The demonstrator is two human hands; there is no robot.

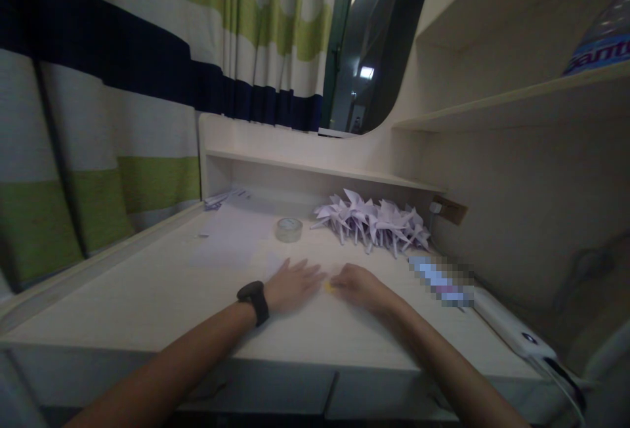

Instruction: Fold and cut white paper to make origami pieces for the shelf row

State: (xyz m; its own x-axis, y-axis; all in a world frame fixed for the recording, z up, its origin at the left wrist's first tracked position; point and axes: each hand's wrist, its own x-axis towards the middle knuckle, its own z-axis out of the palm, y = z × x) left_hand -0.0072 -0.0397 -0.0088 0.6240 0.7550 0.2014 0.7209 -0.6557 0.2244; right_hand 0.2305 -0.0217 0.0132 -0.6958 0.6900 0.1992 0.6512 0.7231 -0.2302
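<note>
My left hand (296, 285), with a black watch on its wrist, lies flat on the white desk, fingers spread. A corner of white paper (275, 260) shows just beyond it. Close by on the right, my right hand (358, 285) is closed with its fingertips low at the desk surface. A small yellow thing (329, 287) sticks out from its fingers; its kind is too blurred to tell. Past the hands stands a roll of clear tape (289, 230). White folded-paper pinwheels (374, 221) lie heaped behind my right hand.
Sheets of white paper (231, 231) lie at the back left. On the right are a blurred-out phone-like item (440, 281) and a white power strip (514, 326) with a cable. Shelves rise on the right, one bearing a plastic bottle (603, 37). A curtain (147, 100) hangs at left.
</note>
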